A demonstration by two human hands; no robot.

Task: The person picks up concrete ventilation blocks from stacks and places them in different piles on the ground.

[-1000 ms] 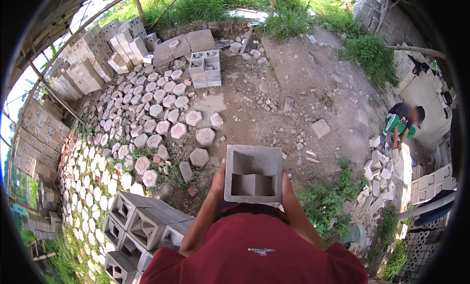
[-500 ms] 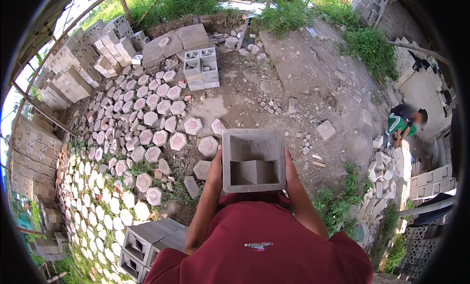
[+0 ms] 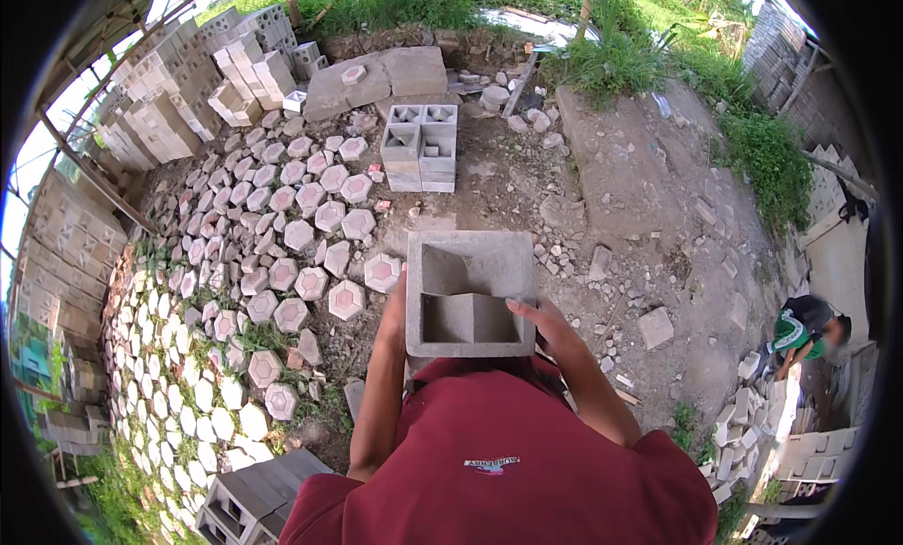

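A square grey concrete block (image 3: 513, 249) with a stepped hollow is held up in front of my chest, its open face toward me. My left hand (image 3: 401, 296) presses against its left side, the fingers mostly hidden by the block. Around the lower right edge, my right hand (image 3: 544, 321) grips it with the thumb on the front rim. Farther ahead on the ground stands a small stack of similar concrete blocks (image 3: 420, 155), two wide, with hollows facing up. More grey blocks (image 3: 263, 489) are stacked at my lower left.
Hexagonal pavers (image 3: 301, 235) cover the ground to the left. Tall block stacks (image 3: 150, 122) stand behind them. Concrete slabs (image 3: 376, 82) lie at the back. Rubble (image 3: 743, 423) is heaped on the right, near a crouching person (image 3: 800, 333). Stones dot the dirt ahead.
The view has shifted left and forward, bringing the small block stack closer. My right hand has moved its thumb onto the front rim of the held block.
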